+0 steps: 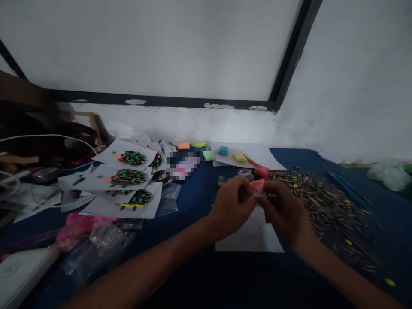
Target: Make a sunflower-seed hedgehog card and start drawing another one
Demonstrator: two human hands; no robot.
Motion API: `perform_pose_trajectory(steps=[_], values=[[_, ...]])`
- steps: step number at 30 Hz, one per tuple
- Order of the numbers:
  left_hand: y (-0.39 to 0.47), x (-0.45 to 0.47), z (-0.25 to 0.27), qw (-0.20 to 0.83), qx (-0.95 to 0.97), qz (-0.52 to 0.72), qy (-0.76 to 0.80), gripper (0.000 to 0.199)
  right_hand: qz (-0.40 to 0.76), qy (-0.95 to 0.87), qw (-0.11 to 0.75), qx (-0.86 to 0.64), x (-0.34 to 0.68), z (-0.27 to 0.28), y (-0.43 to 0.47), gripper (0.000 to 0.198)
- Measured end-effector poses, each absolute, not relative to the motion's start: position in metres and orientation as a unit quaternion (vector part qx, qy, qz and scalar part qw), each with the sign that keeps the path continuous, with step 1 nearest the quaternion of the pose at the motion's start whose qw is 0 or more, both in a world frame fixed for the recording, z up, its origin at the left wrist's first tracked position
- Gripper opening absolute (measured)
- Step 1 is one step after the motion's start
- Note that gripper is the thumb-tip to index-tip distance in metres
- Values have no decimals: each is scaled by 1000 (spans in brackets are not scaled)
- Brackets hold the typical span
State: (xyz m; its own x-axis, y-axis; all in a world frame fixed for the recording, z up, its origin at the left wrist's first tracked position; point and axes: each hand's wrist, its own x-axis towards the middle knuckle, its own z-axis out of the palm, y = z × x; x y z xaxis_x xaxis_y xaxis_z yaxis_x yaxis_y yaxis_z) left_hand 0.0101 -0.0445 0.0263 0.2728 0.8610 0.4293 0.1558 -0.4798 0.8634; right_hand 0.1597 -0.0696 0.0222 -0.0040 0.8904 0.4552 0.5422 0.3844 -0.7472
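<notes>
My left hand (232, 205) and my right hand (287, 211) meet in front of me, fingers closed in a pinch. Between them is a small coral-pink packet of what looks like modelling clay (257, 186), with a bit of clear wrapper at its lower side. Fingers cover part of it. Below the hands lies a white sheet of paper (249, 238) with a faint curved line. Just beyond the fingers sit a red packet (262, 171) and an orange stick-like thing (250, 160).
Striped sunflower seeds (325, 199) spread over the blue cloth at right, beside blue tweezers-like tools (349, 189). Papers with seeds and coloured dots (93, 178) stack at left. Coloured clay packets (223, 150) lie along the back. Clear plastic bags (103, 244) lie front left.
</notes>
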Motion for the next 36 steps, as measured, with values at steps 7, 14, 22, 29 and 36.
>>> perform_pose_trajectory(steps=[7,14,22,29,36], values=[[-46,8,28,257,775,446,367,10,144,-685,481,-528,163,23,-71,10],[-45,9,29,351,720,483,353,18,182,-699,468,-509,160,24,-74,11],[-34,-3,43,646,587,419,251,23,188,-653,497,-539,178,26,-68,22],[-30,-2,37,655,544,418,317,9,165,-674,504,-514,176,37,-69,23],[-30,-1,37,651,502,450,349,8,197,-675,537,-466,173,31,-68,6]])
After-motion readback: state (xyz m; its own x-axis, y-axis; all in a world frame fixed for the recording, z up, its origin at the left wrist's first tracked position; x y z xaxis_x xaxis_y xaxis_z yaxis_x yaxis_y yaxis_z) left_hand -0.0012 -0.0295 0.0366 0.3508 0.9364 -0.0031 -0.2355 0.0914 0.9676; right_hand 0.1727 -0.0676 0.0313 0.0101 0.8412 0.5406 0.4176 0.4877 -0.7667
